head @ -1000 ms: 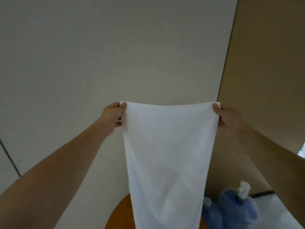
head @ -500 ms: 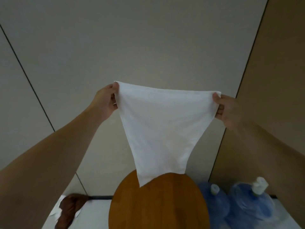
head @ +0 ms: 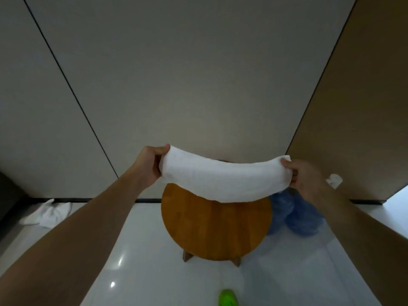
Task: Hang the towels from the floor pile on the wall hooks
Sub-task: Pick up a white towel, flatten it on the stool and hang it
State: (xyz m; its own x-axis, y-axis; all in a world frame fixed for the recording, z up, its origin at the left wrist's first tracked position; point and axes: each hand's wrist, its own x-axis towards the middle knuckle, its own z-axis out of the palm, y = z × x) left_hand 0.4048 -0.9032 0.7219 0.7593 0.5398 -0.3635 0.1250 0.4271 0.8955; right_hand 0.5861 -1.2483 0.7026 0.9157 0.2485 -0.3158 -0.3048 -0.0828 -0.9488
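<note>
A person's left hand (head: pixel 152 165) and right hand (head: pixel 305 181) pinch opposite ends of a folded white towel (head: pixel 223 181), sagging above a round wooden stool (head: pixel 212 230) at 6 o'clock; with no hook visible, either loosening pinch could drop it.

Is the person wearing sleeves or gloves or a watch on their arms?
No. Both forearms are bare up to the picture's edge, with no sleeves in view. The left hand and right hand have no gloves, and no watch, ring or bracelet shows.
</note>
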